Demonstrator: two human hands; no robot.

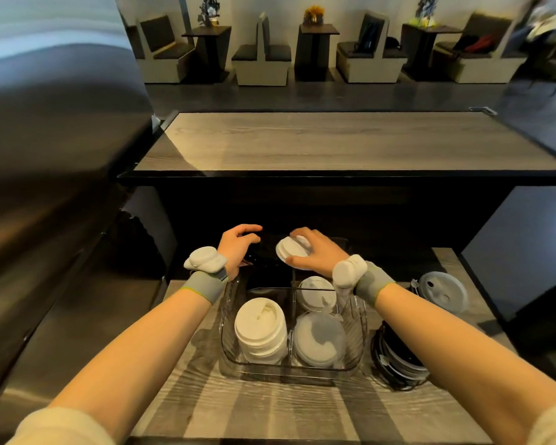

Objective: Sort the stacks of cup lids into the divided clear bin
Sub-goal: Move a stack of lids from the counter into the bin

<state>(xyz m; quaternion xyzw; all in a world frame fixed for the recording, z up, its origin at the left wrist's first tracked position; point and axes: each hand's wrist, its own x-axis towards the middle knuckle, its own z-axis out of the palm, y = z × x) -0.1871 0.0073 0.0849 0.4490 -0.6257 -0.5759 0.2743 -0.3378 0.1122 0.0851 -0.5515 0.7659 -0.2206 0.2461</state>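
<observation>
The short stack of white round plastic cup lids (294, 252) is held tilted in the person's right hand (315, 252); the thumb presses on its near edge and the fingers curl over its far edge, so the hand is closed on it. The stack hangs over the far right compartment of the divided clear plastic bin (353, 364), and its flat face leans toward the left hand; in my judgement it must be turned level and lowered straight down, because the compartment lies directly below the grip.

The left hand (238, 245) is just beside, over the far left compartment of the bin, with curled fingers around something dark; whether it truly grips this, I cannot tell. The right hand is clearly the nearer one to the open slot.

In the bin, the near left compartment has a tall stack of white sip lids (260, 329); the near right has flat translucent lids (318, 338); behind these sit more white lids (315, 292). To the right of the bin, on the grey wooden counter (270, 409), lie a stack of black lids (398, 361) and a grey translucent lid (443, 290); the bin's divider could catch the tilted edge.
</observation>
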